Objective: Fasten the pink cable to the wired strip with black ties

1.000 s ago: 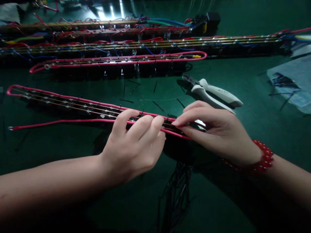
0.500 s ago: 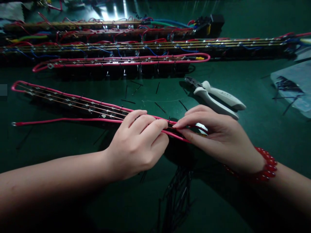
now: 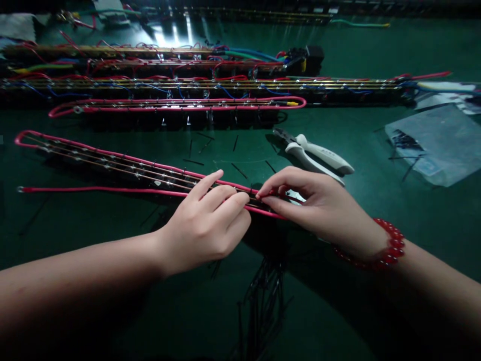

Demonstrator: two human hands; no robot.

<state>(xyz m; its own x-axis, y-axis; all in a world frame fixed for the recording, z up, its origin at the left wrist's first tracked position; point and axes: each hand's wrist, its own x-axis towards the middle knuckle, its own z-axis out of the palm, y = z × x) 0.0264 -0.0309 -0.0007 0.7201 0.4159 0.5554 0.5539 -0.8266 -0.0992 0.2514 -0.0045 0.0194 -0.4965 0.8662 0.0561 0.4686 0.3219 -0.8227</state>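
Pink cable [image 3: 150, 191] partly behind right hand [image 3: 319, 203]

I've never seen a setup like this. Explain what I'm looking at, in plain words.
There is no machine at work here, just a person's two bare hands, seen by a camera worn on the head, looking forward and down. The left hand lies across a long dark strip edged with pinkish-red cable. The right hand brings its fingers together at the strip; what they pinch is too small to tell. On the green surface are white-handled cutters, thin black pieces and a clear plastic bag. More wired strips lie beyond.
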